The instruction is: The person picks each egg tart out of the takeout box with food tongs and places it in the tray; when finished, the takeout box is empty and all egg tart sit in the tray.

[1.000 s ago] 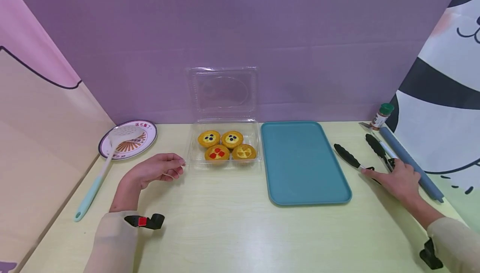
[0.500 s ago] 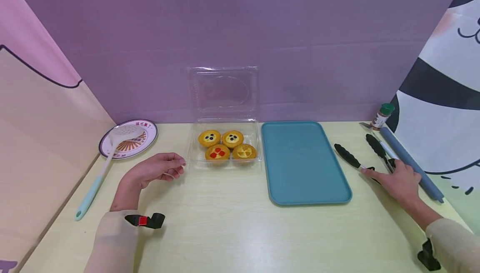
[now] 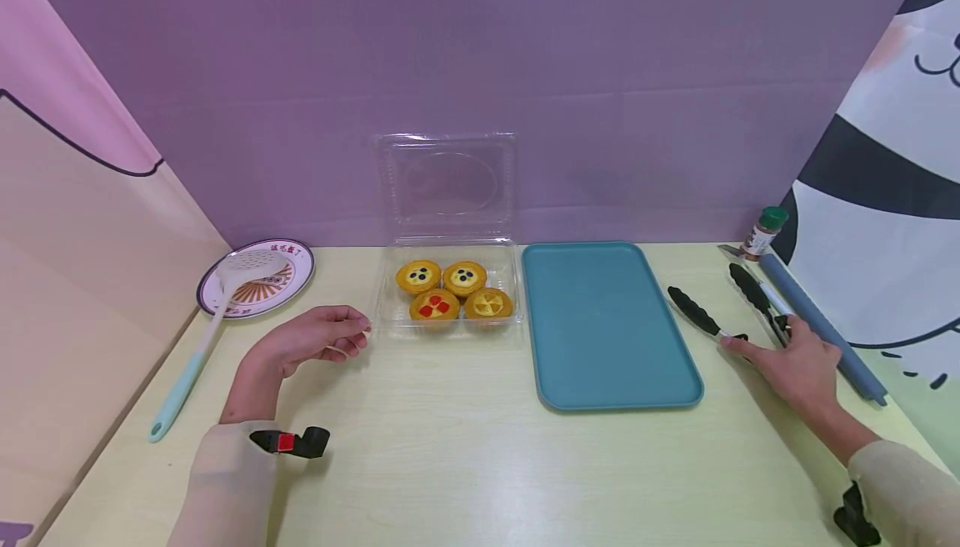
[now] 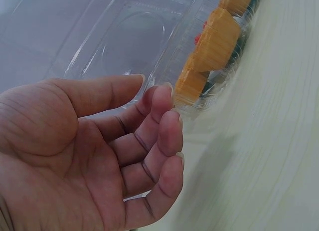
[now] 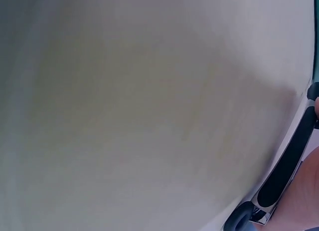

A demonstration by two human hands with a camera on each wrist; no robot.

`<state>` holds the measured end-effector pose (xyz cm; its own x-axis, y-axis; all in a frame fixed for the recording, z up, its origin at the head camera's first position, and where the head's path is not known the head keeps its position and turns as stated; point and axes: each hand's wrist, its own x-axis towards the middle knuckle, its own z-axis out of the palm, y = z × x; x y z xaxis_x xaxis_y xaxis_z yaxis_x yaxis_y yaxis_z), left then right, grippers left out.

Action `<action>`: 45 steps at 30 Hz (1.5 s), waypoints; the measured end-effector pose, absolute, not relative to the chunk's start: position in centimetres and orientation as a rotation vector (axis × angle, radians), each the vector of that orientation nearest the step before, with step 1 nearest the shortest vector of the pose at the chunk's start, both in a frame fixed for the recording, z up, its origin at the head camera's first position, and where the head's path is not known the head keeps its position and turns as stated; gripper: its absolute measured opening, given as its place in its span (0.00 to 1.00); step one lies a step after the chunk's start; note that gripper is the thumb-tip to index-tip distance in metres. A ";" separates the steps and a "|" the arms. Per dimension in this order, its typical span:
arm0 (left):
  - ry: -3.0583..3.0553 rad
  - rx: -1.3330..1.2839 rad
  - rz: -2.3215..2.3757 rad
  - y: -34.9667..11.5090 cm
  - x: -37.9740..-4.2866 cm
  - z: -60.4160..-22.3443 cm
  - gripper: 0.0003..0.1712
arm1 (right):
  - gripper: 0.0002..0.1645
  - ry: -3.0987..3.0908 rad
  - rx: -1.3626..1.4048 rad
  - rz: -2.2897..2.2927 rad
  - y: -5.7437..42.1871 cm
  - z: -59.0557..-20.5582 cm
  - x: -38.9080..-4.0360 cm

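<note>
My right hand (image 3: 798, 363) grips a pair of tongs (image 3: 693, 311) near the table's right edge, right of the tray. Both black-ended arms of the tongs are spread apart and point away from me. In the right wrist view the black and metal handle (image 5: 289, 158) shows beside the palm. My left hand (image 3: 322, 340) holds nothing; its fingers are loosely bent, and the fingertips are close to the front left corner of a clear plastic container (image 3: 386, 305). Inside that container are several egg tarts (image 3: 435, 306) with fruit toppings, and its lid (image 3: 450, 184) stands up at the back.
A blue tray (image 3: 611, 330) lies right of the container. On the left, a white slotted skimmer (image 3: 183, 380) with a mint handle rests over a patterned plate (image 3: 300, 276). A blue-grey roll (image 3: 825, 330) and a green-capped jar (image 3: 761, 234) are at the right edge.
My right forearm has shifted very slightly to the left. The left hand and the container have not visibly moved.
</note>
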<state>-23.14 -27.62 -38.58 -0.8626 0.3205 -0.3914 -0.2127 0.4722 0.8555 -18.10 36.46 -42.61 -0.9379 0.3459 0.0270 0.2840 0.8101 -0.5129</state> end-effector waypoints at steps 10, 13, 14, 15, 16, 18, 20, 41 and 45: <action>2.217 0.095 1.380 -27.6 -23.1 -38.4 0.23 | 0.66 -2.777 -0.420 0.958 36.2 -40.9 -17.7; 2.217 0.093 1.378 -27.6 -23.0 -38.3 0.23 | 0.66 -2.770 -0.388 0.987 36.0 -39.8 -18.0; 2.217 0.092 1.378 -27.6 -23.0 -38.4 0.23 | 0.65 -2.767 -0.381 0.989 35.8 -39.5 -18.1; 2.218 0.092 1.376 -27.6 -23.0 -38.4 0.23 | 0.65 -2.765 -0.376 0.992 35.6 -39.1 -18.2; 2.219 0.092 1.375 -27.6 -23.1 -38.4 0.23 | 0.64 -2.758 -0.369 0.992 35.4 -38.8 -18.4; 2.219 0.090 1.375 -27.7 -23.1 -38.4 0.23 | 0.63 -2.739 -0.363 0.980 35.0 -38.1 -18.6; 2.216 0.090 1.374 -27.7 -23.1 -38.5 0.23 | 0.61 -2.723 -0.359 0.983 34.5 -37.5 -18.7; 2.226 0.082 1.368 -27.6 -23.0 -38.3 0.23 | 0.44 -2.653 -0.092 0.976 28.1 -33.8 -21.1; 2.224 0.084 1.371 -27.5 -23.0 -38.3 0.23 | 0.35 -2.619 0.003 0.902 26.7 -33.9 -21.7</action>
